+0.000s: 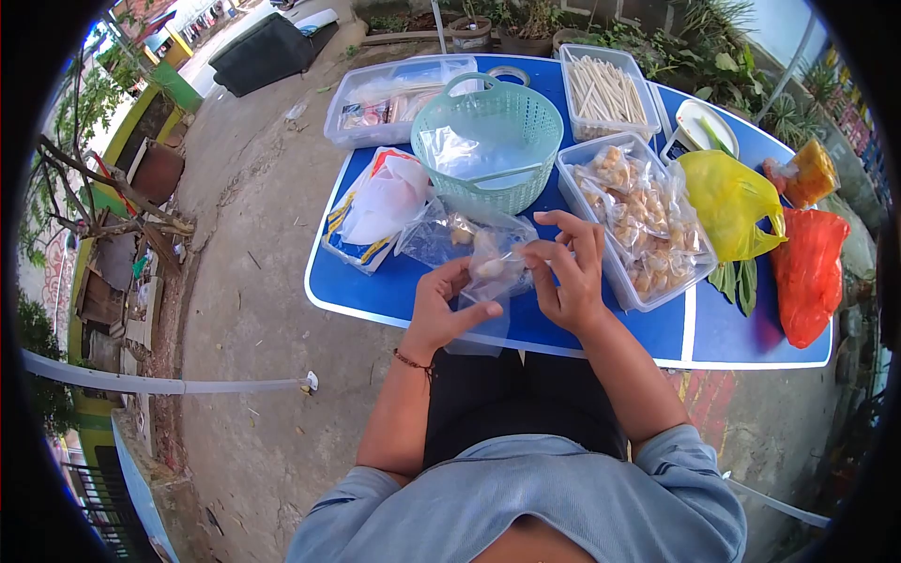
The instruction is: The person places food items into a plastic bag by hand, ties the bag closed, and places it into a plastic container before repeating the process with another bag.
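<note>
Left hand [441, 310]: raised over the near edge of the table [375, 291], thumb and fingers closed on the lower part of the clear bag [488, 267]. A cord bracelet sits on this wrist.

Right hand [568, 277]: thumb and forefinger pinched on the upper right edge of the clear bag; the remaining fingers are spread and lifted.

Clear bag: held between both hands, above the table's front edge and in front of the basket [488, 141]. It contains a few pale food pieces. A loose flap of clear plastic hangs below the left hand.

Surroundings:
- Basket: teal, handle folded down, clear plastic inside it, at table centre.
- White bag [385, 197]: lies just left of the basket.
- Tub [638, 216]: clear, filled with packets of pale pieces, just right of the right hand.
- Stick tub [605, 94]: behind the tub, filled with pale sticks.
- Yellow bag [727, 197]: touches the tub's right side.
- Red bag [807, 272]: at the table's right end.
</note>
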Motion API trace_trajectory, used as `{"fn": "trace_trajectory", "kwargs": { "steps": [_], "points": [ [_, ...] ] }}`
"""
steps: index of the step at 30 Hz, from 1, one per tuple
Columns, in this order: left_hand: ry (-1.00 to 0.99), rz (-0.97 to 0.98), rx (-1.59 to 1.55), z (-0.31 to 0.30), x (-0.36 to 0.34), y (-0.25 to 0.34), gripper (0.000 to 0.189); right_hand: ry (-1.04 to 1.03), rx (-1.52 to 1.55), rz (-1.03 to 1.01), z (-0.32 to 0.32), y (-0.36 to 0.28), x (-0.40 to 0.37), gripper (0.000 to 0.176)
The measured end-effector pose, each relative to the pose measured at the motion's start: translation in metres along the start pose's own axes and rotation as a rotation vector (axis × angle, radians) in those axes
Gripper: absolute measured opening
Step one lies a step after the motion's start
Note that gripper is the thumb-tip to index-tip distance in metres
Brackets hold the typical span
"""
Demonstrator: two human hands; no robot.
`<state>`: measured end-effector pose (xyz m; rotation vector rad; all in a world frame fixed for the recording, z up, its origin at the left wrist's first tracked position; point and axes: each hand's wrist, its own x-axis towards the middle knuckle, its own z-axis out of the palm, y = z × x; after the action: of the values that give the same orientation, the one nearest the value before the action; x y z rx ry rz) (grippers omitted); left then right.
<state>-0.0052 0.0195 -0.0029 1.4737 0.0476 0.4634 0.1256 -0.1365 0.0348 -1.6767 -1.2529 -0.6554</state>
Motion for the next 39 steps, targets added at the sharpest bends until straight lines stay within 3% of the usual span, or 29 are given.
{"fn": "trace_trajectory", "kwargs": {
  "steps": [3,12,18,21,24,27,30,36,39],
  "points": [
    [-0.045,-0.095,0.347,-0.002,-0.002,0.0,0.05,0.063,0.061,-0.053,0.003,0.01,0.002,0.018],
    [-0.081,-0.099,0.49,0.007,0.002,0.016,0.047,0.241,0.067,-0.059,0.0,0.011,0.0,0.018],
    [-0.097,-0.085,0.192,0.004,-0.001,0.01,0.042,0.221,0.217,-0.033,0.002,0.01,-0.007,0.016],
    [-0.075,-0.19,0.123,-0.003,-0.003,0.003,0.036,0.221,0.406,0.187,0.008,0.0,-0.013,0.017],
    [-0.019,-0.086,-0.024,-0.012,-0.001,0.002,0.028,0.184,0.275,0.118,0.002,-0.005,0.001,0.018],
    [0.135,-0.017,-0.247,-0.014,-0.004,-0.005,0.021,-0.006,0.02,0.115,0.001,-0.004,0.0,0.019],
    [0.183,0.061,-0.231,-0.011,0.0,-0.007,0.02,-0.092,-0.118,0.079,0.012,-0.002,-0.004,0.019],
    [0.36,-0.155,-0.16,-0.005,0.001,0.006,0.019,-0.359,-0.239,0.187,0.021,0.002,-0.017,0.026],
    [0.41,-0.082,-0.141,-0.003,0.004,0.0,0.019,-0.317,-0.286,0.128,0.023,-0.003,-0.015,0.029]
  ]
}}
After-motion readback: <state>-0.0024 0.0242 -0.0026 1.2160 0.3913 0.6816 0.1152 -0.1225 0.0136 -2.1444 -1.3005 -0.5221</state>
